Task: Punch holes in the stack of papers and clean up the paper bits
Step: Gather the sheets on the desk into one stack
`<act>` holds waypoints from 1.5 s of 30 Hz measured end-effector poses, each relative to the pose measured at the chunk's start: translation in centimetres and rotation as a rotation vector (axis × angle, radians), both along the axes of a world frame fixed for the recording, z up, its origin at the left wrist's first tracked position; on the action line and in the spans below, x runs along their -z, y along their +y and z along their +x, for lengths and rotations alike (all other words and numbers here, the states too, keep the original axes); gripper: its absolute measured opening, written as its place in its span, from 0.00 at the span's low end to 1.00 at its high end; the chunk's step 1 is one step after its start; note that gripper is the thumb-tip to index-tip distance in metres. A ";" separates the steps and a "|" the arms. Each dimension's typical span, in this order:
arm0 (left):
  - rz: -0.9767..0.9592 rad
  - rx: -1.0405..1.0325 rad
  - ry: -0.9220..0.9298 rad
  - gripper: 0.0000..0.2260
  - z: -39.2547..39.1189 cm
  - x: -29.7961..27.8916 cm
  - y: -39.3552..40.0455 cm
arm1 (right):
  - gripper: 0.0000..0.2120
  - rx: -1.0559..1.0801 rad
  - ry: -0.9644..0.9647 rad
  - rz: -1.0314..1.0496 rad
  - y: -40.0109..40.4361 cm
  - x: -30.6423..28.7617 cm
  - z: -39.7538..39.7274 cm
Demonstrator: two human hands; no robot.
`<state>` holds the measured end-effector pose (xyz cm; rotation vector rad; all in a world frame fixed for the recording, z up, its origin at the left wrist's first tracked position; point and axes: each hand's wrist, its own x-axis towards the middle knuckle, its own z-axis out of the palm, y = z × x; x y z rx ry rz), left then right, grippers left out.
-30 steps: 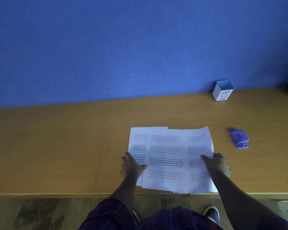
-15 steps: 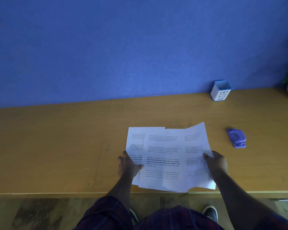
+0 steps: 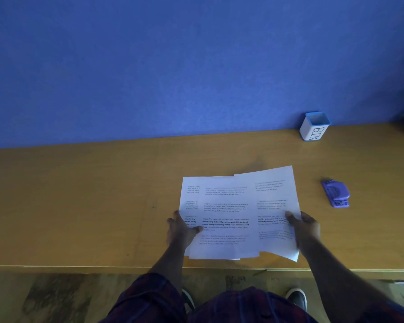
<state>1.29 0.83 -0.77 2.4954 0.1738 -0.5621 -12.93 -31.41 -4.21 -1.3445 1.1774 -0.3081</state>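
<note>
**Paper sheets held at both side edges, near the desk front**

The printed paper sheets [image 3: 233, 215] lie fanned and overlapping on the wooden desk [image 3: 79, 206]. Their near edges sit just behind the desk's front edge. All places below are given relative to the sheets.

**Left hand.** The left hand [image 3: 181, 229] rests on the left edge of the sheets. The thumb lies on top of the printed face and the fingers are spread apart, partly on the desk beside the leftmost sheet. Whether any finger is under the paper cannot be told.

**Right hand.** The right hand [image 3: 304, 226] pinches the right edge of the sheets: thumb on top, fingers curled beneath. The rightmost sheet is raised off the desk on this side, and its far right corner stands higher than the other sheets.

**Other items.**
- The purple hole punch [image 3: 336, 193] lies on the desk to the right of the sheets, apart from them, with bare desk between.
- The white container marked "BIN" [image 3: 314, 127], with a blue rim, stands behind and to the right of the sheets, against the blue wall [image 3: 173, 66].

**Open room.** A wide band of bare desk extends to the left of the sheets and behind them up to the wall.
</note>
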 end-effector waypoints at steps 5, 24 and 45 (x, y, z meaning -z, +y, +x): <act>-0.017 0.011 0.020 0.43 0.0 0.2 0.3 | 0.08 -0.144 0.064 0.005 1.3 -0.2 1.2; -0.011 0.031 -0.040 0.28 0.1 0.7 0.5 | 0.45 -0.720 0.548 -0.600 4.2 -1.6 3.1; -0.088 -0.157 -0.062 0.15 0.1 0.5 -1.8 | 0.40 -0.570 0.420 -0.446 3.8 -2.0 3.9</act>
